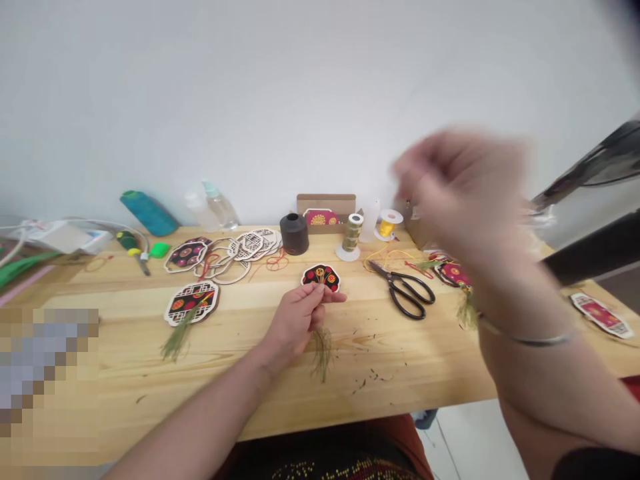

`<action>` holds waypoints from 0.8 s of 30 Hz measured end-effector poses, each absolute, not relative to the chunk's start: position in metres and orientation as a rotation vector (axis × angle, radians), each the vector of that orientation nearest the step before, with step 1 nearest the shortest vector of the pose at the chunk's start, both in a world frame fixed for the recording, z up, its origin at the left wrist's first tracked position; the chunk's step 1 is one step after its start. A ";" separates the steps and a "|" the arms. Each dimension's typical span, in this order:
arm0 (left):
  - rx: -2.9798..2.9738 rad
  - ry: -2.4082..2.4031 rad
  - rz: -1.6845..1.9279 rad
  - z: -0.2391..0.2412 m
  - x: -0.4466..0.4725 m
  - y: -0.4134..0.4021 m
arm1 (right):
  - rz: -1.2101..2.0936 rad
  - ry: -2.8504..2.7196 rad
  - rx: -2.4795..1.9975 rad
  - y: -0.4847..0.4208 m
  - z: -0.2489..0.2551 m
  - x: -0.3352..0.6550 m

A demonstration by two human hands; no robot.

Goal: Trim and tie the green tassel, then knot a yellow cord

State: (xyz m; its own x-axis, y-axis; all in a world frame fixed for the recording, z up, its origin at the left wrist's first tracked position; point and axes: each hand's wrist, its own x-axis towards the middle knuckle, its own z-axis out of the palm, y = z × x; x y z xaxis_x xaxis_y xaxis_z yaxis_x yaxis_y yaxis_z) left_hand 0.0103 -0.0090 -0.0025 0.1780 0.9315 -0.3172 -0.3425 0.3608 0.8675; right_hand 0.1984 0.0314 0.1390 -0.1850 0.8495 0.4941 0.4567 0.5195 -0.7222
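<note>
Wooden table (125, 373): two tasselled charms (192, 301) look finished. Left hand (295, 321) pinches another charm (321, 276) mid-table, tassel (321, 350) on. Right hand (460, 193) is raised and blurred, can't tell its fingers. Blank frames (250, 245) are left.

Pale, matt planked wooden tabletop (125, 393) with visible grain, glossy black metal scissors (407, 290), patterned red-and-black cloth ornament (321, 275), thin shiny metal bangle (525, 339).

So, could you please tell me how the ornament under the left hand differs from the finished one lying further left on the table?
The held ornament is pinned by the left hand; the left ornament lies untouched. The held one lacks the pale lattice frame the left one has. Both have dark floral fabric and green tassels.
</note>
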 end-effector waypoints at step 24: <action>0.622 1.013 1.031 -0.009 0.010 -0.007 | 0.201 -2.198 -1.126 -0.014 -0.015 0.154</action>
State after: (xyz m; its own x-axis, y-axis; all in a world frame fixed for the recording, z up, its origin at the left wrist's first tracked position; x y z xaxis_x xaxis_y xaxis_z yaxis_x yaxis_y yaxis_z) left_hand 0.0099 -0.0066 -0.0092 0.1543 0.9104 -0.3840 -0.3999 0.4129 0.8183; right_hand 0.1537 -0.0139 -0.0153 -0.4182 0.7707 0.4807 0.6710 0.6188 -0.4084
